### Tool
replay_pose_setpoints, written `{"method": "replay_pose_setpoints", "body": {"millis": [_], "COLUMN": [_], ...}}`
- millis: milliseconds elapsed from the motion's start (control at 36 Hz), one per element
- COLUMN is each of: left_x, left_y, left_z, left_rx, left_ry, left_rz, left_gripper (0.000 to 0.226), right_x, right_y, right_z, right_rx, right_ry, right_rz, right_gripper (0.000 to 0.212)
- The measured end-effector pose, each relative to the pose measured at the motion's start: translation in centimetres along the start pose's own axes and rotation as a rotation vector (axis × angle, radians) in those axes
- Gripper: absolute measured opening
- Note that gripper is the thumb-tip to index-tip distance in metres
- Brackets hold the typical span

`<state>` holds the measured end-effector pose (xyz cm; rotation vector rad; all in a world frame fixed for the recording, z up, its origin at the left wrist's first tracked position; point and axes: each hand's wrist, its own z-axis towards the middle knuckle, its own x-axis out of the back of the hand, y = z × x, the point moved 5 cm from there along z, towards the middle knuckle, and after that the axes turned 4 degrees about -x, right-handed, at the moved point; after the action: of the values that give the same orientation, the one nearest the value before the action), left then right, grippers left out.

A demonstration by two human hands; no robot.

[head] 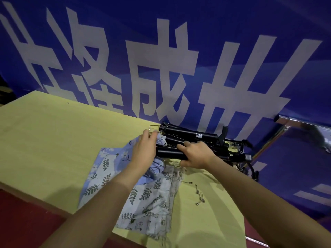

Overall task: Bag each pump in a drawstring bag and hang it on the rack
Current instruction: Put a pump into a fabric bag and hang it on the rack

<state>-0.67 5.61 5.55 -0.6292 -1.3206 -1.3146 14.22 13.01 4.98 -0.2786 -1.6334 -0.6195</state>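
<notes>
A blue banner (179,42) with large white characters backs a yellow table (44,140) where leaf-print drawstring bags (143,194) lie beside stacked black pumps (189,136). The right hand (195,155) wraps closed around the nearest pump (168,153). The left hand (146,146) pinches a bag's bunched mouth just beside that pump's end.

This looks like a stall or packing station at an event or shop rather than a home. A large blue banner (179,59) with big white Chinese characters stands as a backdrop right behind the far edge of a plain yellow surface (44,140). A chrome-framed display panel (293,126) adjoins it at the far right corner, and dark red flooring (21,221) lies below the near edge.
</notes>
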Motion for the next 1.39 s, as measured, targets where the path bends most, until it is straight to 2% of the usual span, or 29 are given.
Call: {"method": "replay_pose_setpoints", "body": {"millis": [56, 167, 250, 333, 389, 444, 611, 694, 750, 806, 944, 1056, 1139, 1222, 1333, 1389], "left_x": [0.3, 0.7, 1.1, 1.3, 1.4, 1.4, 1.7, 1.8, 2.1, 2.4, 2.7, 2.9, 3.4, 3.7, 3.9, 4.0], "left_y": [0.7, 1.6, 2.3, 2.4, 2.6, 2.7, 2.7, 2.5, 2.2, 1.7, 0.2, -0.8, -1.0, -1.2, -1.5, -1.9], "left_z": [0.1, -0.1, -0.3, 0.1, 0.3, 0.6, 1.3, 1.7, 2.1, 2.6, 3.1, 3.1, 2.8, 2.6, 2.1, 1.9], "left_rx": [-0.044, -0.131, -0.219, -0.215, -0.216, -0.224, -0.267, -0.262, -0.258, -0.216, -0.092, -0.022, -0.028, -0.035, -0.003, 0.021], "left_ry": [-0.008, -0.036, -0.116, -0.154, -0.139, -0.143, -0.046, -0.049, -0.050, -0.032, 0.058, 0.142, 0.191, 0.214, 0.232, 0.249], "left_rz": [0.145, 0.129, 0.049, -0.023, -0.004, 0.097, 0.270, 0.354, 0.396, 0.350, 0.162, -0.004, -0.050, -0.097, -0.166, -0.206], "left_gripper": [0.055, 0.064, 0.062, 0.050, 0.047, 0.056, 0.054, 0.054, 0.064, 0.071, 0.054, 0.048, 0.044, 0.044, 0.043, 0.042], "right_x": [0.5, 1.4, 2.3, 3.6, 4.3, 4.7, 5.9, 6.4, 6.7, 7.2, 8.0, 5.5, 3.0, 1.0, -0.1, -0.1], "right_y": [-0.2, 0.0, 0.4, 0.6, 0.5, 0.3, 0.0, -0.2, -0.4, -0.6, -1.2, -1.6, -1.8, -2.7, -4.8, -5.5], "right_z": [0.4, 1.2, 1.6, 2.0, 2.3, 2.4, 2.2, 1.9, 1.6, 1.3, 0.4, 1.0, 2.0, 3.4, 4.6, 4.7], "right_rx": [0.019, 0.029, 0.033, 0.041, 0.059, 0.091, 0.188, 0.204, 0.202, 0.188, 0.111, 0.010, -0.172, -0.284, -0.237, -0.204], "right_ry": [0.009, 0.031, 0.057, 0.101, 0.145, 0.169, 0.489, 0.638, 0.713, 0.771, 0.884, 0.718, 0.330, 0.005, -0.214, -0.231], "right_rz": [-0.042, -0.095, -0.114, -0.143, -0.162, -0.227, -0.305, -0.308, -0.316, -0.305, -0.085, 0.161, 0.537, 0.751, 0.929, 0.942], "right_gripper": [0.057, 0.053, 0.048, 0.043, 0.039, 0.035, 0.023, 0.026, 0.031, 0.031, 0.026, 0.018, 0.025, 0.040, 0.058, 0.062]}}
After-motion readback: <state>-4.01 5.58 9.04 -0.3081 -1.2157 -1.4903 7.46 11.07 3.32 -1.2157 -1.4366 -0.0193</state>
